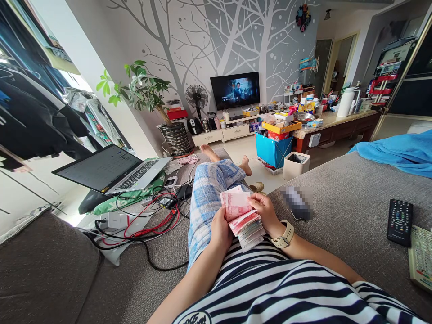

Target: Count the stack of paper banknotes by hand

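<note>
head-worn view, facing forward and down, hands [265, 209] close

Laptop [113, 174], remote [400, 222], possibly a phone [299, 206]

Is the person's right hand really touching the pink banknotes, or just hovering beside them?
Touching. The head view shows it: fingers of the right hand meet the edge of the pink banknotes, with no gap there.

Twelve o'clock from here: tree-muraled wall [232, 45], low white cabinet [206, 138]. Two: long table [327, 124]. Four: gray sofa [357, 225]. Ten: daylight, pale pillar [108, 67].
</note>
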Demonstrator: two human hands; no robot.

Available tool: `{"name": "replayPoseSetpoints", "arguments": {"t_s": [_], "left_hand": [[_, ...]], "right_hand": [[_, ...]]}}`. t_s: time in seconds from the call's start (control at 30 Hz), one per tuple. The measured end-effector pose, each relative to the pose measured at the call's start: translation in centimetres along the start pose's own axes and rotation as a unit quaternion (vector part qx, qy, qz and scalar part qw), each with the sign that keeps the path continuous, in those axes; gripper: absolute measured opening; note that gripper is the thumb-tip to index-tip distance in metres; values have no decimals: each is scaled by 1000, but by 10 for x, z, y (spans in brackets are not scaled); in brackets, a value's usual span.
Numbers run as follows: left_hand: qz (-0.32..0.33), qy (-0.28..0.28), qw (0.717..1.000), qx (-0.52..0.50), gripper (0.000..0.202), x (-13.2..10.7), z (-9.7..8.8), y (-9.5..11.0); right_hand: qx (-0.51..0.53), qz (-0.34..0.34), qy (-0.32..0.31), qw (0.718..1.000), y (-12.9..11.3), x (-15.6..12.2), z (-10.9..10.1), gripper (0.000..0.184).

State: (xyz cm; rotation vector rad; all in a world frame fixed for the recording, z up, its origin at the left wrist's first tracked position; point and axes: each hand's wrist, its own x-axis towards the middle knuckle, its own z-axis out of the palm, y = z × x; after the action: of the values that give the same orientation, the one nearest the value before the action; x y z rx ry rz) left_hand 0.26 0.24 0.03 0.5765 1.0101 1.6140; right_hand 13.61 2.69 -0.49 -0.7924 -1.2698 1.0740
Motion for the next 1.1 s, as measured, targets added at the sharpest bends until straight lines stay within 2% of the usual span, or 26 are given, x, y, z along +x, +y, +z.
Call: {"name": "replayPoseSetpoints", "arguments": {"t_s": [0.63, 0.87, 1.1], "left_hand": [[10, -13, 1000, 14, 13, 0, -4, -2], [-36, -8, 999, -33, 20, 5, -7, -8], [-12, -30, 999, -20, 20, -2, -2, -2]], "right_hand": [[24, -4, -6, 1000, 1, -2, 0, 25], [50, -7, -47, 998, 0, -4, 0, 33], [55, 9, 13, 998, 5, 1, 2, 28]]}}
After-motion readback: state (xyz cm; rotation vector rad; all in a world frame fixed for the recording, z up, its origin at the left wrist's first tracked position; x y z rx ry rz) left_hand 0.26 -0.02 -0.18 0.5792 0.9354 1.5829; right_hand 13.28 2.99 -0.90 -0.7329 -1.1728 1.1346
